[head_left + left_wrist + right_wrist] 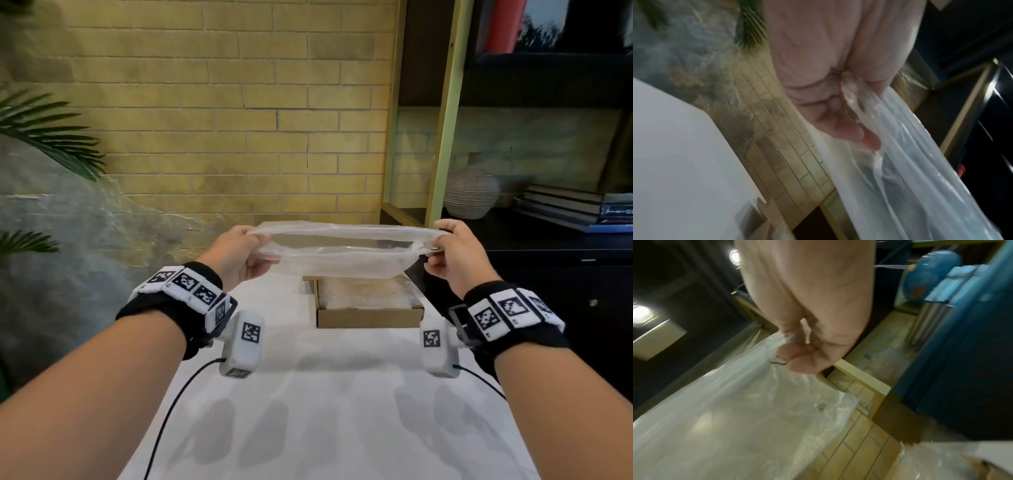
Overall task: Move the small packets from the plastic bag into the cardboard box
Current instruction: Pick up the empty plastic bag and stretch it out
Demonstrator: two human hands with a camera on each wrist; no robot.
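Note:
A clear plastic bag [342, 255] is stretched flat in the air above the cardboard box [368, 317]. My left hand [239, 253] grips its left end, and my right hand [452, 251] pinches its right end. In the left wrist view, the fingers [849, 129] curl round bunched plastic bag film [910, 162]. The right wrist view shows fingertips [801, 361] pinching the plastic bag [725, 426]. The open box sits at the far end of the white table [325, 411], and pale clear-wrapped packets [366, 293] lie inside it. The bag looks empty.
A yellow brick wall [222, 120] stands behind the table. A dark shelf unit [548, 240] with a ribbed vase [471, 193] and stacked books [565, 207] is on the right. Palm leaves [44, 130] hang at the left.

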